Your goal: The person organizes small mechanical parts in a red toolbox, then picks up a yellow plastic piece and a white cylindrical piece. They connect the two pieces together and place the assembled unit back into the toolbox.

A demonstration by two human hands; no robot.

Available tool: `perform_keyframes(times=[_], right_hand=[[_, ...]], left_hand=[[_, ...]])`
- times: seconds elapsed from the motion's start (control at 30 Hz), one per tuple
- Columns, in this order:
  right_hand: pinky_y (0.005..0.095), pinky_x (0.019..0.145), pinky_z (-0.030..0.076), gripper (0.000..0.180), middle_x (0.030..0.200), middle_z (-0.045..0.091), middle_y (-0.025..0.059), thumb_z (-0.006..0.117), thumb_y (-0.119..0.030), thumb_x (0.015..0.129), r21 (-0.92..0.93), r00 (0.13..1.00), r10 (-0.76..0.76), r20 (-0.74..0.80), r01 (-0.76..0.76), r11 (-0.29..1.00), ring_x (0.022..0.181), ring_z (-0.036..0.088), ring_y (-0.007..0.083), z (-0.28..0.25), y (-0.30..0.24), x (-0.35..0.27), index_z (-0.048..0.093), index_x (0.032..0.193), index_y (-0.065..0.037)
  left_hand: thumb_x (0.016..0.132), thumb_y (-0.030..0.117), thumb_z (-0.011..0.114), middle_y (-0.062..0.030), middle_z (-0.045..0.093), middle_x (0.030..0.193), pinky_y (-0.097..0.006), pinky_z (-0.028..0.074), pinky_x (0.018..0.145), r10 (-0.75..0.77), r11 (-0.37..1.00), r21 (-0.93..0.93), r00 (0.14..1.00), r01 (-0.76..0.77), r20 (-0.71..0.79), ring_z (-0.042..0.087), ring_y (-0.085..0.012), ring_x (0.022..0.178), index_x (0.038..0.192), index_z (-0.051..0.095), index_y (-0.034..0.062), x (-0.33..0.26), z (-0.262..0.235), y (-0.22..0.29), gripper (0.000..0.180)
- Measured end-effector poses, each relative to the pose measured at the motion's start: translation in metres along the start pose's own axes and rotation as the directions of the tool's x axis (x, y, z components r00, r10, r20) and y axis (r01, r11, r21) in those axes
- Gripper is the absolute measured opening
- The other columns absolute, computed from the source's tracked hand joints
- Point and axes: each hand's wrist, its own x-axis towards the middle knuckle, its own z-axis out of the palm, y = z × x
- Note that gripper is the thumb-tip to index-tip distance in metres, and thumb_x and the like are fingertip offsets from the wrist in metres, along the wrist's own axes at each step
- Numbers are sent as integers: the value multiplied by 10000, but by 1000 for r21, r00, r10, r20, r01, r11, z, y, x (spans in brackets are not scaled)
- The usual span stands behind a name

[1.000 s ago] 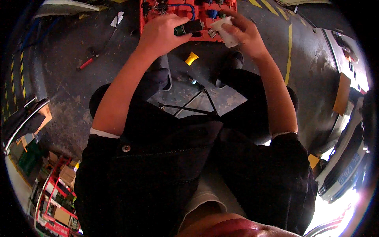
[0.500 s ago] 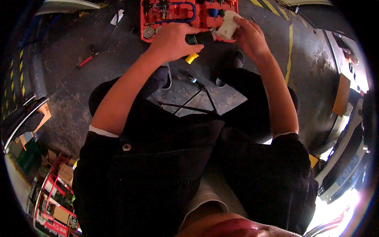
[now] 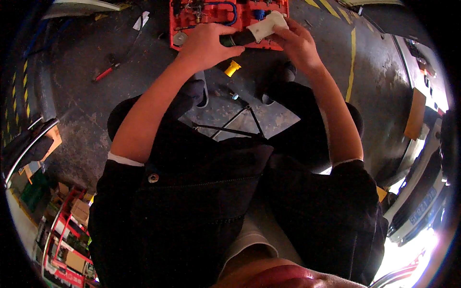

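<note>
My left hand grips a dark cylindrical fitting by its near end, thumb and fingers wrapped round it. Pinched in my right hand is a white piece that looks like cloth or thin plastic; it covers the fitting's far end. Both hands are held over the near edge of an open red tool case. Inside the case are a blue hose, a blue fitting and a round metal disc. A yellow piece lies on the floor below my hands.
Between my legs lie a small pale-blue-ended piece and a thin black metal frame. A red-handled tool with a cable is on the floor at left. Stocked shelving stands lower left, a car at right.
The white piece has come left onto the fitting's end, hiding the metal tip that showed before. My right hand has shifted slightly left with it. The left hand keeps its grip.
</note>
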Motion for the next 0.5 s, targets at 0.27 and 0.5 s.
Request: perform_keyframes(times=[0.27, 0.5], right_hand=[[343, 984, 503, 541, 1191, 656, 124, 773, -149, 858, -316, 996, -91, 12, 90, 945, 1108, 641, 216, -6, 4, -1, 544, 1314, 32], [355, 949, 538, 610, 1157, 702, 122, 845, -221, 806, -617, 996, -86, 25, 83, 782, 1066, 686, 217, 0, -13, -5, 565, 1294, 14]], left_hand=[[746, 444, 836, -177, 735, 1080, -415, 555, 888, 26, 998, 59, 997, -22, -68, 713, -333, 981, 1136, 756, 68, 0, 2, -5, 547], [747, 405, 829, -149, 732, 1052, -424, 561, 854, 96, 985, 154, 990, -79, -101, 704, -334, 949, 1126, 754, 77, -4, 3, -6, 506]])
